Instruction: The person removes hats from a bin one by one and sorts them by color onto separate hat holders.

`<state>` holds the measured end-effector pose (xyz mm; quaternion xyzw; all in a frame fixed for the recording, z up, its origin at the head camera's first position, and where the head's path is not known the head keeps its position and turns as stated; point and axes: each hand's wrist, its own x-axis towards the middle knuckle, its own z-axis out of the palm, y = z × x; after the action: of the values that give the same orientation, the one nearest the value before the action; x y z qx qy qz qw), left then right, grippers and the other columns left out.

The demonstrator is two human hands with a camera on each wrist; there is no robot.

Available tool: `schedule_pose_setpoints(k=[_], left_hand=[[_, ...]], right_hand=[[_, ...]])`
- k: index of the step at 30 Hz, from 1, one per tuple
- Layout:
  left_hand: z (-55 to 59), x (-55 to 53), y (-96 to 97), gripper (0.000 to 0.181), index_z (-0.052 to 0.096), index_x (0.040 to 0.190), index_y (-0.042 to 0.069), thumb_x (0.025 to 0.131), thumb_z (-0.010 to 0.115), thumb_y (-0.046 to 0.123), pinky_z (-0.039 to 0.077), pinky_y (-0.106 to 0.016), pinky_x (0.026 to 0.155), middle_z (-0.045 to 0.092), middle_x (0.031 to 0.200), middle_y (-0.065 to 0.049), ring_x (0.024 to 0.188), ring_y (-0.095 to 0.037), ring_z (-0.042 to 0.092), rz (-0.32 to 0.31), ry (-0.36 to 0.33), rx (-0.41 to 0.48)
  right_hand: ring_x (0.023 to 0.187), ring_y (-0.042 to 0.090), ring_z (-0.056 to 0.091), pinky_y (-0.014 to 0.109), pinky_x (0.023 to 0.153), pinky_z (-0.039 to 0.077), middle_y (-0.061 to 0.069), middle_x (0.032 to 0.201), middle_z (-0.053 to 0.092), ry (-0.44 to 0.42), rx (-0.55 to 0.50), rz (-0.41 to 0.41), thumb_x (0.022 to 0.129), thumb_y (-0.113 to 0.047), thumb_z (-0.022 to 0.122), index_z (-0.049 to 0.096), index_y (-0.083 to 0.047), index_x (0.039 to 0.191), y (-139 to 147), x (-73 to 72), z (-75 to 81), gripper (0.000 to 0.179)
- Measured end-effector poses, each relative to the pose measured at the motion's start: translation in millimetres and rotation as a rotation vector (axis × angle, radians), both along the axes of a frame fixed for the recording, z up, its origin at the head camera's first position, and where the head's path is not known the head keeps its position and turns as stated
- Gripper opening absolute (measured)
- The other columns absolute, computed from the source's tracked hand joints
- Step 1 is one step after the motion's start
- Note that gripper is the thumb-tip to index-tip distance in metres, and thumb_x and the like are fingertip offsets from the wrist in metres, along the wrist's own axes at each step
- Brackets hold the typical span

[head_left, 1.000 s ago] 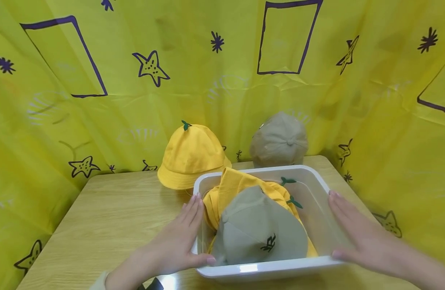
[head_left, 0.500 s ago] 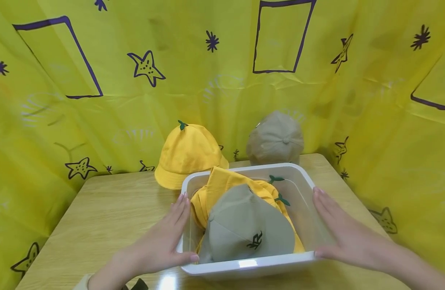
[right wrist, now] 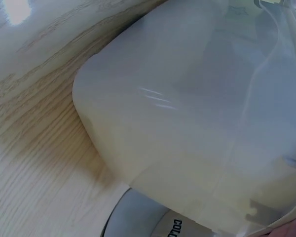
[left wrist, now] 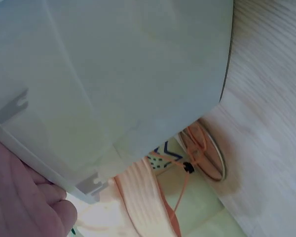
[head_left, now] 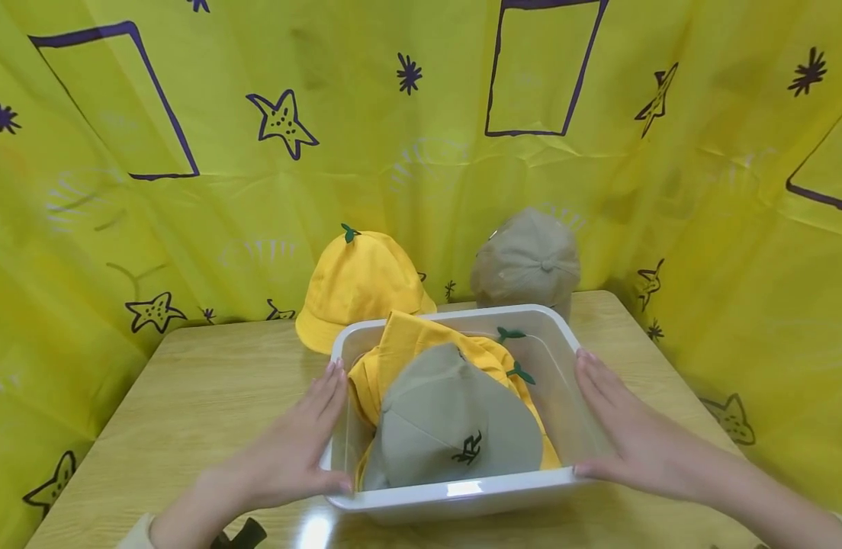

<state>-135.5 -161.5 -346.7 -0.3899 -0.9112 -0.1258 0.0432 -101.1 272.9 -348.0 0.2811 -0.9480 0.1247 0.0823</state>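
Observation:
A white plastic bin (head_left: 462, 492) stands between my hands, holding a grey-green cap (head_left: 435, 419) with a black emblem and yellow hats (head_left: 421, 339) with green sprouts. On its left side rests my left hand (head_left: 284, 450), fingers straight along the rim, thumb at the front corner. My right hand (head_left: 641, 442) lies the same way against the right side, fingers extended, thumb at the right front corner. In the left wrist view, several fingers (left wrist: 52, 205) show over the bin's rim. Only a sliver of the right hand (right wrist: 293, 229) appears in the right wrist view.
Behind the bin, a yellow bucket hat (head_left: 362, 282) and a beige-grey cap (head_left: 531, 259) sit on the wooden table (head_left: 208, 389). A yellow curtain (head_left: 366, 175) with drawn stars hangs around the table. Something black (head_left: 245, 534) shows by the left forearm.
The bin with its hats has moved left across the table, both hands moving along with it. The two hats at the back stay in place.

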Motion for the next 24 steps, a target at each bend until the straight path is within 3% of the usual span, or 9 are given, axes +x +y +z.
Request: schedule_pose_setpoints(k=[4,9,11,15,18,22,24], left_hand=[[1.6,-2.4,-5.8,0.116,0.015,0.145,-0.013,0.078,0.018,0.082,-0.008,-0.019,0.113,0.007,0.154,-0.029,0.143,-0.041,0.009,-0.006,0.046,-0.034],[6.0,-3.2,-9.2,0.114,0.017,0.146,-0.01,0.078,0.047,0.077,0.016,-0.042,0.113,0.007,0.155,-0.025,0.143,-0.039,0.01,0.056,0.019,-0.102],[7.0,-3.3,-9.4,0.114,0.017,0.146,-0.009,0.077,0.054,0.073,0.02,-0.047,0.111,0.007,0.155,-0.024,0.143,-0.038,0.009,0.069,0.012,-0.116],[7.1,-5.0,-8.7,0.113,0.018,0.147,-0.008,0.076,0.057,0.071,0.004,-0.031,0.117,0.008,0.155,-0.024,0.144,-0.035,0.007,0.066,0.009,-0.108],[6.9,-5.1,-8.6,0.113,0.016,0.147,-0.007,0.076,0.058,0.07,-0.004,-0.023,0.114,0.007,0.156,-0.023,0.145,-0.034,0.006,0.072,-0.003,-0.107],[6.4,-3.6,-9.5,0.113,0.015,0.148,-0.006,0.076,0.059,0.07,0.01,-0.037,0.114,0.006,0.156,-0.022,0.145,-0.034,0.006,0.092,-0.008,-0.117],[5.6,-3.4,-9.8,0.114,0.015,0.148,-0.006,0.075,0.06,0.069,0.01,-0.036,0.114,0.005,0.156,-0.021,0.145,-0.034,0.006,0.093,-0.007,-0.112]], right_hand=[[0.145,0.014,-0.01,0.003,0.104,-0.008,0.019,0.158,-0.001,-0.015,-0.007,0.007,0.077,-0.054,0.069,0.002,0.0,0.151,-7,-1.7,1.8,0.113],[0.146,0.017,-0.008,0.005,0.105,-0.008,0.022,0.157,0.001,-0.003,-0.009,0.019,0.078,-0.056,0.068,0.003,0.002,0.15,-10,-4.8,1.2,0.113],[0.146,0.017,-0.008,0.006,0.106,-0.009,0.023,0.157,0.002,0.009,0.003,0.024,0.078,-0.056,0.068,0.004,0.003,0.15,-11,-5.7,1.0,0.113],[0.144,0.014,-0.012,0.009,0.108,-0.011,0.026,0.155,0.008,0.064,0.081,0.04,0.079,-0.058,0.065,0.008,0.005,0.149,-10,-7.4,2.0,0.11],[0.146,0.02,-0.007,0.015,0.112,-0.011,0.027,0.154,0.016,0.137,0.163,0.088,0.082,-0.059,0.062,0.013,0.003,0.15,-10,-12.0,5.1,0.104],[0.146,0.03,0.008,0.022,0.115,-0.011,0.024,0.154,0.017,0.189,0.248,0.165,0.086,-0.058,0.056,0.016,0.0,0.15,-14,-22.2,13.5,0.095],[0.145,0.032,0.011,0.023,0.114,-0.013,0.023,0.155,0.015,0.184,0.279,0.184,0.088,-0.059,0.053,0.015,-0.002,0.151,-17,-27.4,20.2,0.093]])
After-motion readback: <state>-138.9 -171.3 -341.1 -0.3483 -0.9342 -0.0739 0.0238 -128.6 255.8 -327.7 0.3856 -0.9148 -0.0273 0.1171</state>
